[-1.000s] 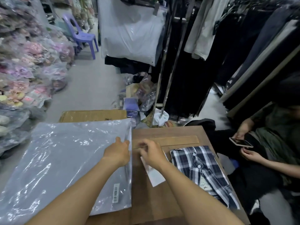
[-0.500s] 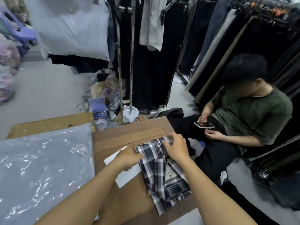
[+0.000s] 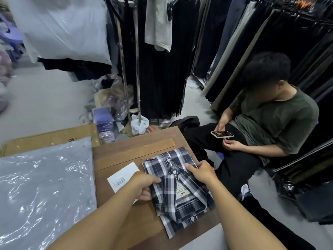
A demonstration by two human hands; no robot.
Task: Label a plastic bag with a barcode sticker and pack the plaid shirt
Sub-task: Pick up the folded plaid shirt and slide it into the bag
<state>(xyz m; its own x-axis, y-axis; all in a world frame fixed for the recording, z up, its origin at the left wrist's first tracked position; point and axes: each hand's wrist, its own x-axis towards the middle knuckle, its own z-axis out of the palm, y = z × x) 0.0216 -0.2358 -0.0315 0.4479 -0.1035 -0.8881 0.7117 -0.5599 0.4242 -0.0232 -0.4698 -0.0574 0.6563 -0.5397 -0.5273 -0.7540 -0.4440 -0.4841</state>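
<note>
A folded navy-and-white plaid shirt (image 3: 177, 188) with a paper tag lies on the wooden table (image 3: 129, 152). My left hand (image 3: 144, 184) grips its left edge. My right hand (image 3: 201, 171) holds its right side near the collar. A white sheet with barcode stickers (image 3: 122, 175) lies on the table, partly under my left hand. The stack of clear plastic bags (image 3: 45, 188) rests at the left, with nothing touching it.
A person in a green shirt (image 3: 273, 120) sits to the right of the table holding a phone (image 3: 222, 134). Dark clothes hang on racks (image 3: 162, 69) behind. Flat cardboard (image 3: 50, 138) lies beyond the bags, with bagged clutter (image 3: 111, 112) on the floor.
Both hands left the plastic bags and sticker sheet and moved right onto the plaid shirt. My view turned to the right. The shirt now sits gripped on both sides.
</note>
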